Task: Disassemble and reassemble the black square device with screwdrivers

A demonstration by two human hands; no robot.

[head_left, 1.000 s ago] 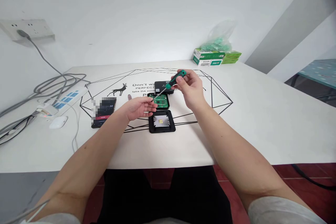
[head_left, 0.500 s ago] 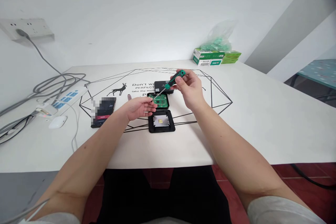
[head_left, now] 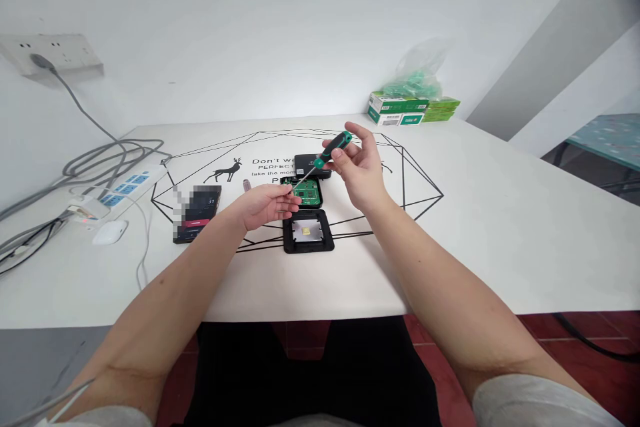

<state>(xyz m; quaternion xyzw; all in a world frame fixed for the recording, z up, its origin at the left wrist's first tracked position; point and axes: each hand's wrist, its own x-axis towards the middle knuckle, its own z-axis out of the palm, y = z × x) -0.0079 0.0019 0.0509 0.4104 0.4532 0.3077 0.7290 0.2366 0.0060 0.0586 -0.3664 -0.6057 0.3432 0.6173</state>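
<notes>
My right hand point(head_left: 361, 163) grips the green and black handle of a screwdriver point(head_left: 332, 149), its index finger lifted. The shaft slants down left to the fingertips of my left hand point(head_left: 270, 203). Those thumb and fingers close around the tip; whether a small part is there too cannot be made out. Just beyond and beneath the fingers lies a green circuit board point(head_left: 311, 192) in a black housing. Behind it sits a black case piece point(head_left: 306, 164), partly covered by the screwdriver. Nearer to me, a black square cover point(head_left: 327, 244) holds a silvery plate with a yellowish pad point(head_left: 306, 231).
A phone point(head_left: 200, 213) lies left of my left hand. Farther left are a power strip point(head_left: 133, 188), grey cables and a white earbud case point(head_left: 110, 233). Green and white boxes point(head_left: 397, 107) with a plastic bag stand at the back right against the wall.
My right index finger has lifted off the screwdriver handle, and the handle has shifted slightly left. My left hand has barely moved.
</notes>
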